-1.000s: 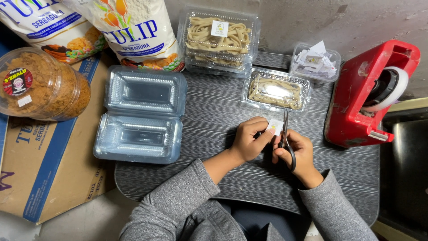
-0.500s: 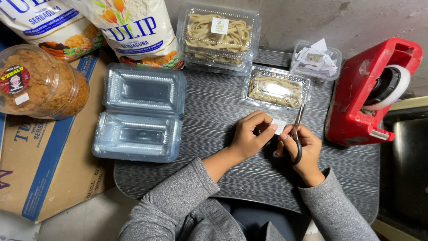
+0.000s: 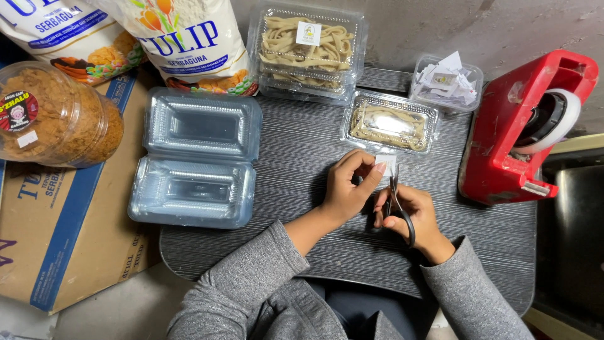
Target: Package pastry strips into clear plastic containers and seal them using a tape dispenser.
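Head view looks down on your dark desk [image 3: 302, 164]. Your left hand [image 3: 349, 189] pinches a small white paper slip [image 3: 385, 165] between thumb and fingers, its grip closed on the slip. Your right hand [image 3: 412, 214] holds black-handled scissors [image 3: 397, 203], blades at the slip's lower edge. Just beyond the slip lies a closed clear box of noodles [image 3: 390, 123]; a red tape dispenser [image 3: 522, 126] stands to the right.

dark ribbed table [image 3: 302, 157], grey wall [image 3: 440, 25]

Scissors [image 3: 397, 200] lower, paper slip [image 3: 385, 165] higher
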